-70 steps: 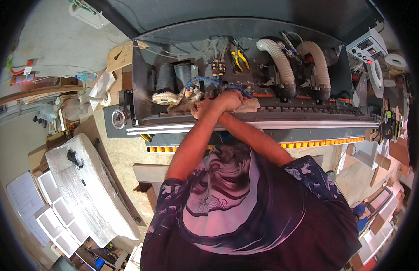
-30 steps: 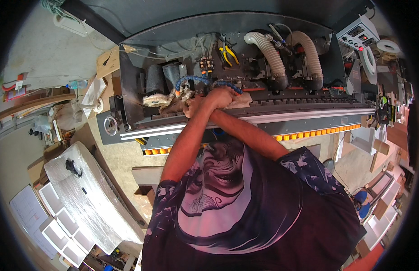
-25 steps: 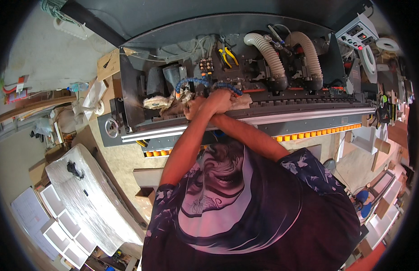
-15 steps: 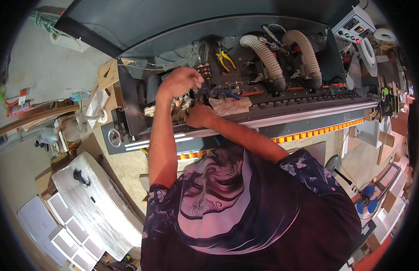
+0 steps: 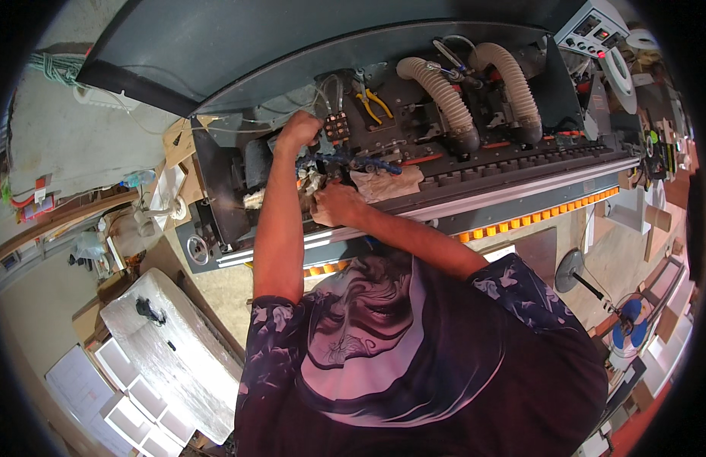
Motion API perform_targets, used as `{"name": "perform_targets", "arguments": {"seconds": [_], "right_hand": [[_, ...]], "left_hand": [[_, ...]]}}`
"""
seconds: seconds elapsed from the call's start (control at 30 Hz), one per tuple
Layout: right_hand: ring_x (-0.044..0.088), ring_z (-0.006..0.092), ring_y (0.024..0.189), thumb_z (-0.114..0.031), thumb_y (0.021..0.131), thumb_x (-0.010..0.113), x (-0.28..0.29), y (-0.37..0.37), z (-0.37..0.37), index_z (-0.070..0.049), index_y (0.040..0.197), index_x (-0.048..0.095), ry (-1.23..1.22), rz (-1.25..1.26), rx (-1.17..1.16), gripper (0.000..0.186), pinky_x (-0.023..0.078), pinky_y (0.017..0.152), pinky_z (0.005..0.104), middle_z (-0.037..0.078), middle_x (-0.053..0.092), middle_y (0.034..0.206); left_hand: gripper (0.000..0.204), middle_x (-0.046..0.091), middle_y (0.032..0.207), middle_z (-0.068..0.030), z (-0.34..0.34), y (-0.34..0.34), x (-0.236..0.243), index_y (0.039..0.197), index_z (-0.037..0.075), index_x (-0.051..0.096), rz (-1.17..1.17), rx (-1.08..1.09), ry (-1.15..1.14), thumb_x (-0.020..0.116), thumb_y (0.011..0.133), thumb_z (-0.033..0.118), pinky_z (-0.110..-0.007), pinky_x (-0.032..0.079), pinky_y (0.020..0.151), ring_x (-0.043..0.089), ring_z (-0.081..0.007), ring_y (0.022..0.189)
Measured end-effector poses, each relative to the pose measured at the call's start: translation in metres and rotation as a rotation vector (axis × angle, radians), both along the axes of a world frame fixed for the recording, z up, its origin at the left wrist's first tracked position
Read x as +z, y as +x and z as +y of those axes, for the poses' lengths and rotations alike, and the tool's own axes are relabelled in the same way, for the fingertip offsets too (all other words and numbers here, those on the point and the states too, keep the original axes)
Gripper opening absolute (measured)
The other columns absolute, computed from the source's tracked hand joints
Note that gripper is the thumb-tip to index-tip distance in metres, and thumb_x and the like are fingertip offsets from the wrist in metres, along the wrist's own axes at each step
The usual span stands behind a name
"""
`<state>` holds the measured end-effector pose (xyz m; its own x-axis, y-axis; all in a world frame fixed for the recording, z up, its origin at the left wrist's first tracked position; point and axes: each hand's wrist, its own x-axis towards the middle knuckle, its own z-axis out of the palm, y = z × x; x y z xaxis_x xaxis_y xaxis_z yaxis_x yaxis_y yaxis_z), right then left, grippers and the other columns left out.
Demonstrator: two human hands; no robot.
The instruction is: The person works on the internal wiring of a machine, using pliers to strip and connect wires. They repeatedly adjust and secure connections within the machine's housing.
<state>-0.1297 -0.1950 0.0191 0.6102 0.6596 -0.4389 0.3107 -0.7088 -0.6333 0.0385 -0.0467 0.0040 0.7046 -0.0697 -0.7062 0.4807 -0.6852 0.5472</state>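
My left hand (image 5: 299, 130) is over the left end of an open dark machine bed, its fingers curled in. Whatever it holds, if anything, is hidden. Just right of it sits a small black block with fittings and clear tubes (image 5: 337, 127). Nearer to me, my right hand (image 5: 337, 204) is closed against a metal assembly (image 5: 311, 183); its fingertips are hidden. A dark blue braided-looking line (image 5: 376, 164) runs between the hands toward the right. Beside my right hand lies a crumpled beige cloth or paper (image 5: 387, 183). Yellow-handled pliers (image 5: 377, 107) rest farther back.
Two ribbed beige hoses (image 5: 444, 91) enter the bed right of the pliers. A raised dark cover (image 5: 292, 38) stands behind. A silver rail (image 5: 474, 199) runs along the front, above yellow rollers (image 5: 513, 224). A control box (image 5: 594, 34) stands at the far right.
My left hand has shifted slightly left and away from me, uncovering more of the black block. My right hand stays by the metal assembly. The whole view has tilted a little.
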Motion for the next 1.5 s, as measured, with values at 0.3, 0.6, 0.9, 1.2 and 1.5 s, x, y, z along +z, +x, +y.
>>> {"name": "perform_targets", "arguments": {"seconds": [0.3,0.6,0.9,1.2,1.5], "right_hand": [[0.073,0.0431,0.087,-0.047,0.093,0.053,-0.023,0.005,0.012,0.001,0.104,0.073,0.015,0.016,0.136,0.054,0.058,0.081,0.0536,0.025,0.074,0.089],[0.075,0.0385,0.091,-0.036,0.088,0.057,-0.011,-0.006,-0.001,-0.002,0.094,0.079,0.103,-0.145,-0.044,0.041,0.06,0.082,0.048,0.022,0.076,0.094],[0.075,0.0381,0.095,-0.04,0.089,0.056,-0.004,-0.002,0.001,-0.004,0.097,0.079,0.086,-0.092,-0.058,0.043,0.059,0.087,0.0482,0.023,0.076,0.098],[0.074,0.0384,0.1,-0.036,0.09,0.059,0.0,0.004,0.0,-0.002,0.108,0.076,0.026,0.02,-0.002,0.042,0.058,0.087,0.0483,0.022,0.075,0.104],[0.074,0.0387,0.102,-0.034,0.088,0.057,0.008,0.009,0.005,-0.001,0.105,0.078,-0.049,0.076,0.0,0.043,0.059,0.088,0.0493,0.023,0.075,0.109]], "left_hand": [[0.033,0.07,0.122,-0.0087,-0.009,-0.021,0.015,0.134,0.001,0.062,0.086,0.162,-0.255,0.053,0.106,0.018,-0.039,0.058,0.089,0.072,-0.0217,0.1],[0.037,0.067,0.13,-0.0111,-0.007,-0.026,0.017,0.141,0.003,0.057,0.137,0.225,-0.38,0.048,0.109,0.021,-0.047,0.052,0.101,0.07,-0.0246,0.111],[0.04,0.067,0.132,-0.0096,-0.005,-0.023,0.021,0.141,0.004,0.055,0.222,0.281,-0.499,0.049,0.11,0.029,-0.046,0.05,0.104,0.07,-0.0261,0.115],[0.041,0.069,0.124,-0.006,-0.012,-0.018,0.01,0.132,0.008,0.062,0.194,0.239,-0.395,0.055,0.108,0.04,-0.044,0.048,0.102,0.068,-0.0216,0.11],[0.033,0.076,0.102,-0.0179,-0.038,-0.021,0.04,0.112,0.001,0.072,-0.588,-0.16,0.34,0.071,0.094,0.028,-0.042,0.056,0.086,0.074,-0.0296,0.099]]}}
